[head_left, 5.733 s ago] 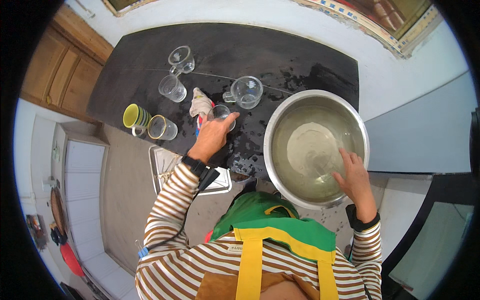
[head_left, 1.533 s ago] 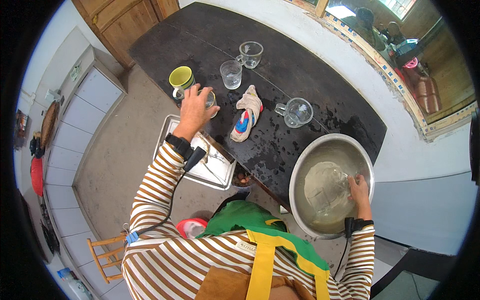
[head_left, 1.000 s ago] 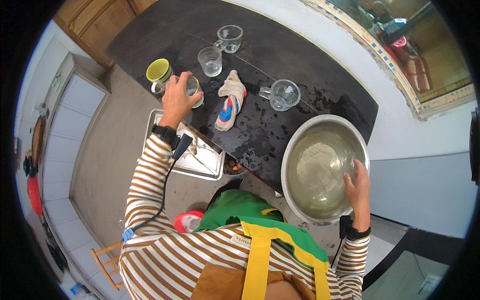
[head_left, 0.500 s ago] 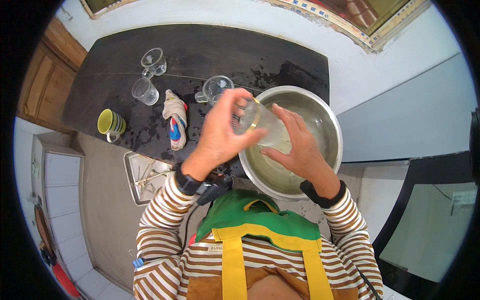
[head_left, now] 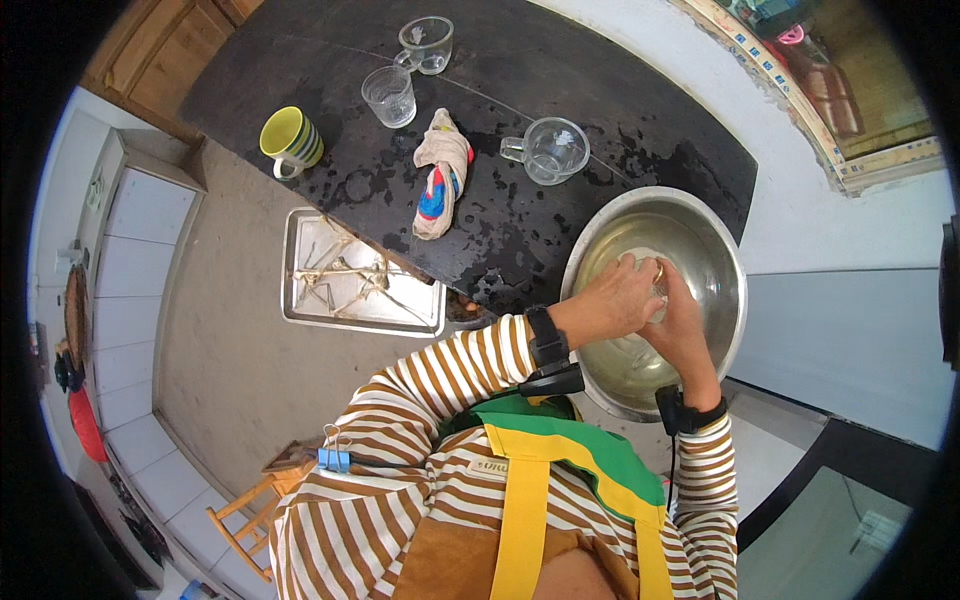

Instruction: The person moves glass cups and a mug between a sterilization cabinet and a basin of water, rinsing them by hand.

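Over the water in the large metal basin (head_left: pixel 735 285), my left hand (head_left: pixel 612 298) and my right hand (head_left: pixel 684 325) close around a clear drinking glass (head_left: pixel 659 290) with a gold rim. Fingers cover most of the glass, and whether it touches the water I cannot tell. Left of the basin stands a clear glass mug (head_left: pixel 556 152) with its handle to the left. A twisted, pale cloth (head_left: pixel 440 175) with red and blue patches lies farther left on the wet black table (head_left: pixel 340 75).
Another glass mug (head_left: pixel 427 47) and a ribbed glass (head_left: pixel 390 98) stand toward the back. A yellow-green striped mug (head_left: pixel 297 143) is near the table's left edge. Below that edge sits a metal tray (head_left: pixel 300 305) with thin pale sticks. A wall runs behind the basin.
Both hands have carried the glass right and down into the basin area, and my left fingers now overlap my right. The view has turned, shifting the table up and right.
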Demonstrator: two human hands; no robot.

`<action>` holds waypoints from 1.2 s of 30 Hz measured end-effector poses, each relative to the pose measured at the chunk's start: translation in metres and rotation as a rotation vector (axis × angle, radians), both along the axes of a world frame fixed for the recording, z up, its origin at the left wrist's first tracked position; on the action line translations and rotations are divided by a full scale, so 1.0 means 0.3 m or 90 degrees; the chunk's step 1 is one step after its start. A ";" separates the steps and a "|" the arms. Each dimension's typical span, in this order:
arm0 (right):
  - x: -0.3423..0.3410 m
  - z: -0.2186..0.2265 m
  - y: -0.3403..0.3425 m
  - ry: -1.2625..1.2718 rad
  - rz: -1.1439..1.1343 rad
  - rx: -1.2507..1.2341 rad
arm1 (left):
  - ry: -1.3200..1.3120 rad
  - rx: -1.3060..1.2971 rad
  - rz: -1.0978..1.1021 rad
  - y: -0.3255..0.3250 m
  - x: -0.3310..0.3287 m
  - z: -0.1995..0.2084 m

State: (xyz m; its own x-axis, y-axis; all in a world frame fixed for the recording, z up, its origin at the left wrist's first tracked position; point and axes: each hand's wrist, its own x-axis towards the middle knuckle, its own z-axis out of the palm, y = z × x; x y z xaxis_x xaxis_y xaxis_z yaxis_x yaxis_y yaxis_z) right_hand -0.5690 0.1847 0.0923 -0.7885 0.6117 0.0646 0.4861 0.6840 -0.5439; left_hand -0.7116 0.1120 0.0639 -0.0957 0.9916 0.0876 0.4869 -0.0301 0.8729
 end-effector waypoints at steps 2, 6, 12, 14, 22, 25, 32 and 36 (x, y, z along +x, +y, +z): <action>-0.006 -0.011 0.003 -0.042 0.010 0.052 | 0.012 0.028 0.003 -0.001 0.002 -0.021; -0.030 -0.024 0.025 -0.150 0.015 0.093 | -0.020 -0.044 -0.027 0.019 -0.021 -0.039; -0.061 -0.062 0.043 -0.278 0.036 0.137 | 0.157 -0.043 -0.052 0.033 -0.049 -0.086; -0.069 -0.080 0.048 -0.287 0.037 0.117 | 0.166 -0.038 -0.045 0.030 -0.057 -0.076; -0.021 -0.182 0.121 -0.170 0.009 -0.114 | 0.183 -0.204 -0.080 0.076 -0.066 -0.035; -0.007 -0.141 0.142 -0.103 -0.016 -0.204 | -0.036 -0.148 -0.075 0.103 -0.064 -0.111; 0.033 -0.019 0.155 -0.021 -0.097 -0.311 | -0.559 -0.221 -0.069 0.157 -0.070 -0.098; 0.082 0.011 0.112 0.123 -0.046 -0.206 | -0.719 -0.240 0.015 0.148 -0.068 -0.049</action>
